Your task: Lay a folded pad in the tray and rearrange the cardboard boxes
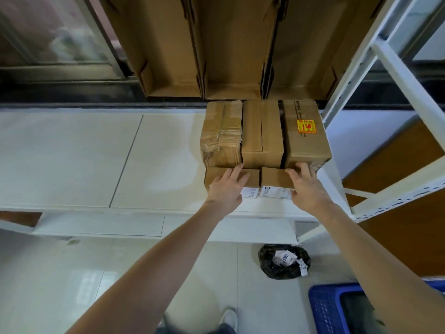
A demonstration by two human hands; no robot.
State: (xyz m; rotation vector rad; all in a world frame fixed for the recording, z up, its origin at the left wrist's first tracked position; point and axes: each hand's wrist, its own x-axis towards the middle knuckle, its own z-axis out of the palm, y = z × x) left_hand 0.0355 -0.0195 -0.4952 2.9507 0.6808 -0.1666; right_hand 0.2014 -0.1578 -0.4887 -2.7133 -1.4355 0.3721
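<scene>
Three taller cardboard boxes stand side by side on the white shelf (96, 160): a taped box (222, 133), a plain middle box (262, 133) and a box with a yellow sticker (305, 138). In front of them lie two low boxes with white labels. My left hand (227, 186) rests flat on the left low box (250, 178), fingers spread and reaching the taped box. My right hand (307, 186) lies on the right low box (273, 178), its fingertips touching the sticker box. No pad or tray shows clearly.
Flattened cardboard sheets (216, 44) lean upright behind the boxes. A white metal rack frame (385, 68) rises on the right. On the floor below sit a black bag with crumpled paper (284, 261) and a blue plastic crate (327, 309).
</scene>
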